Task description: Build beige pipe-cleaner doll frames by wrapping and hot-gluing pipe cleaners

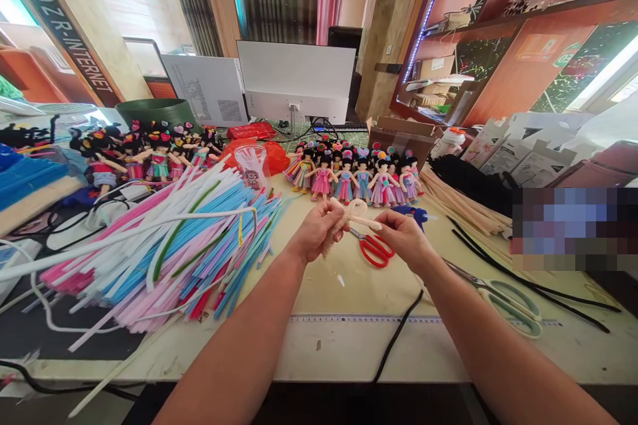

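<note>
Between my two hands, above the middle of the table, is a beige pipe-cleaner figure with a loop at its top. My left hand is closed around its wound body, part of which hangs below the fingers. The fingertips of my right hand pinch the end of an arm-like piece that stretches to the right. Just below lie red-handled scissors, partly behind the figure and my right hand. A blue glue gun rests behind my right hand, partly hidden.
A big heap of coloured pipe cleaners covers the left. Several finished dolls stand at the back, more dolls back left. Green-handled scissors, black pipe cleaners and beige pipe cleaners lie right. A ruler runs along the front.
</note>
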Motion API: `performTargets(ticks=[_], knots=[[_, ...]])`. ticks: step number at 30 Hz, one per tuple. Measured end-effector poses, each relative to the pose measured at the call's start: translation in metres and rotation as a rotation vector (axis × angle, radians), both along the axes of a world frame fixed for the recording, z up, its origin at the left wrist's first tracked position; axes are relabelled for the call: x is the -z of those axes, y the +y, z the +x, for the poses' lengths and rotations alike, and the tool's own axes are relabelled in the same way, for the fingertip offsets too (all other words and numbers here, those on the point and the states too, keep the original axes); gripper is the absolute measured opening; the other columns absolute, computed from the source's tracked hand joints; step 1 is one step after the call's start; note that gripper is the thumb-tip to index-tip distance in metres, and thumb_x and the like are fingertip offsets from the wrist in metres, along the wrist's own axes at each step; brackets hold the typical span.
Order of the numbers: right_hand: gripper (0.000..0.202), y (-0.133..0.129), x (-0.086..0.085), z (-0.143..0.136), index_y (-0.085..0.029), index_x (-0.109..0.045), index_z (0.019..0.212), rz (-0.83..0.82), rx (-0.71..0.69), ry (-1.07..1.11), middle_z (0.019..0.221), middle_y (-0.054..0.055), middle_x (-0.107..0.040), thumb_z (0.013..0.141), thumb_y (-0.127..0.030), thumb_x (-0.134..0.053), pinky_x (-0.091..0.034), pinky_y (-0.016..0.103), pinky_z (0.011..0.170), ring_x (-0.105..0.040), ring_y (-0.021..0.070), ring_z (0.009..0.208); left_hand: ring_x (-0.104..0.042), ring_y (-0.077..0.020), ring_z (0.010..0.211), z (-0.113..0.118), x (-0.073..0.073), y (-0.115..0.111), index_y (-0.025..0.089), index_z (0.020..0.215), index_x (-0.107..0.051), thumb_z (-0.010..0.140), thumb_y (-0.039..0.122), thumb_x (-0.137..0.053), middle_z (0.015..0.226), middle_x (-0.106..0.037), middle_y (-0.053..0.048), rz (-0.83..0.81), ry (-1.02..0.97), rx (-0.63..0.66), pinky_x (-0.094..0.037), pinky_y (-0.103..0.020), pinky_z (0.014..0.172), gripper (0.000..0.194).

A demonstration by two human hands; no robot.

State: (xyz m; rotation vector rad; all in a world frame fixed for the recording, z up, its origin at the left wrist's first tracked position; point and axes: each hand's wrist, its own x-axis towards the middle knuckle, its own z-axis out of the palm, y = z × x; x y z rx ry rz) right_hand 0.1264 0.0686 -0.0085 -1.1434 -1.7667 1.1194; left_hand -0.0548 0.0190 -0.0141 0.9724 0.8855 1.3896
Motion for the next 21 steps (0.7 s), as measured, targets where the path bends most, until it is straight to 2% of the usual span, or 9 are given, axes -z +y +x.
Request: performTargets(ticks=[4,8,13,21], knots=[[0.046,0.0,0.0023,0.0008,-0.019,-0.056,0.06,-0.018,-0.012,-0.002,0.051,-0.005,-0.042,0.059,-0.063,-0.07,-0.022,0.023,0.044,-0.029,0.0085,0.049,-0.045,-0.0052,0.047,0.0016,-0.0038,-0.0024,0.02,0.082,-0.043,0.071,0.03,-0.073,0.065,-0.058,0.002,-0.028,-0.028,0.029,-0.03,-0.018,0.046,0.033],[0.05,-0.001,0.0034,-0.0016,-0.019,-0.055,0.06,-0.018,-0.017,0.004,0.049,-0.006,-0.041,0.058,-0.067,-0.071,-0.02,0.024,0.042,-0.027,0.008,0.047,-0.037,-0.0015,0.045,0.0037,-0.0045,-0.0043,0.021,0.083,-0.041,0.06,0.019,-0.079,0.065,-0.049,0.008,-0.043,-0.007,0.027,-0.025,-0.016,0.045,0.044],[0.048,-0.002,0.0039,-0.0061,-0.02,-0.056,0.061,-0.04,0.019,-0.004,0.049,-0.006,-0.041,0.058,-0.065,-0.072,-0.02,0.024,0.043,-0.028,0.0081,0.047,-0.03,0.0,0.041,0.0044,-0.0034,-0.004,0.021,0.084,-0.04,0.063,0.023,-0.078,0.061,-0.046,0.01,-0.083,0.027,-0.005,-0.02,-0.015,0.044,0.043],[0.049,-0.0021,0.0039,-0.0083,-0.02,-0.053,0.06,-0.023,0.008,0.015,0.048,-0.006,-0.04,0.059,-0.066,-0.07,-0.02,0.024,0.043,-0.027,0.0081,0.047,-0.041,-0.004,0.043,0.0067,0.0004,-0.0004,0.019,0.081,-0.047,0.071,0.031,-0.076,0.056,-0.052,0.006,-0.066,0.085,-0.059,-0.028,-0.018,0.044,0.033]])
